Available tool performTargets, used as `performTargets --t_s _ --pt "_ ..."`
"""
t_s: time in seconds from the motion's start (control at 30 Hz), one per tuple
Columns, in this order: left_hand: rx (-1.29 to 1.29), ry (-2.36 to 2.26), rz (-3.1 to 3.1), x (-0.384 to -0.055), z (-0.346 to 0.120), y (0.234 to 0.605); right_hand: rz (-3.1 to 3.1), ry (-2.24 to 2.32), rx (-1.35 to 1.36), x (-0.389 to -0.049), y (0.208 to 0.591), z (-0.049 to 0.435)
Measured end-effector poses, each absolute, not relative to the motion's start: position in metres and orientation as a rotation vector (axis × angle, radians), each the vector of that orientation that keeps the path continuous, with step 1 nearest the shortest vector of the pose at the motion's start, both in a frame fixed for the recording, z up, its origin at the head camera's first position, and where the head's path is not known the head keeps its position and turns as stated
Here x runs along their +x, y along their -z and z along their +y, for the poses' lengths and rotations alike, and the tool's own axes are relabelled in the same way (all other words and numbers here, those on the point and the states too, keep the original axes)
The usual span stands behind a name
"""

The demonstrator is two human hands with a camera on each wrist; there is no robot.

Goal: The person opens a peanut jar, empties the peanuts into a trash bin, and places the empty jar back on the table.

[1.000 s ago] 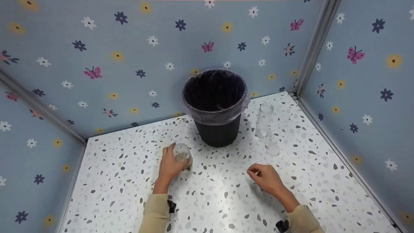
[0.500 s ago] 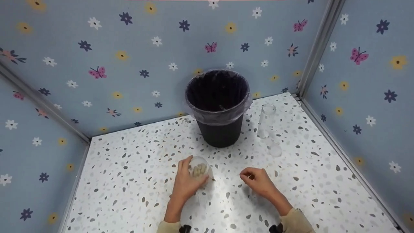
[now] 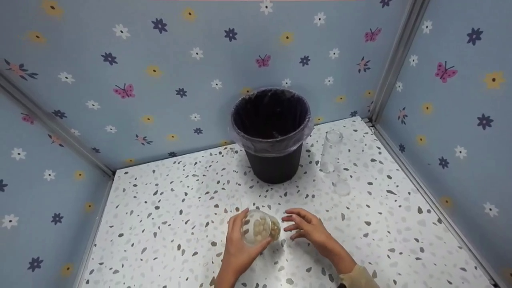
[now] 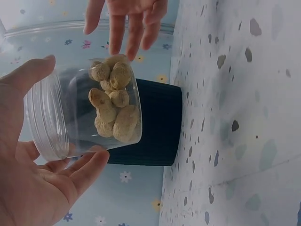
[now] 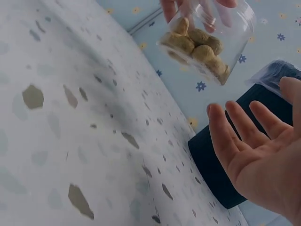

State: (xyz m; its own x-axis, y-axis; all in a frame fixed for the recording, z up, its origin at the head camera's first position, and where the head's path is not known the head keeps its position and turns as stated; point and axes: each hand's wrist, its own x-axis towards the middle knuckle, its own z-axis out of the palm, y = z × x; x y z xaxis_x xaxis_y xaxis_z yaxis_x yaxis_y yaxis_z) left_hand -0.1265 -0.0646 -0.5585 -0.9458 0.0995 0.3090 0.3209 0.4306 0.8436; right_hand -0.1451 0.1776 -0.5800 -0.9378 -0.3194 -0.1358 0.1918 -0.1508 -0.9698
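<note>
Peanut jar in the left hand

The left hand curled round a clear jar, tilted above the counter, peanuts bunched at its base. At the jar's three o'clock, the right hand spread its fingers, touching nothing. A steady, light grip seemed best on such smooth walls. A black bin stood at twelve o'clock. No writing was readable.

Head view high, forward-down; wrist views low, close, tilted, both with jar and bin.
</note>
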Motion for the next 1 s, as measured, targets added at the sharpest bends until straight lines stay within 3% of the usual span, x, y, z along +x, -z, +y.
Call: performTargets --t_s 0.47,1.0 --pt "-0.422 1.818 -2.381 -0.113 -0.052 0.554 1.141 2.254 -0.371 -0.137 0.590 0.170" --pt "-0.487 1.970 -2.331 -0.111 -0.048 0.559 0.939 2.338 -0.378 -0.134 0.597 0.167"
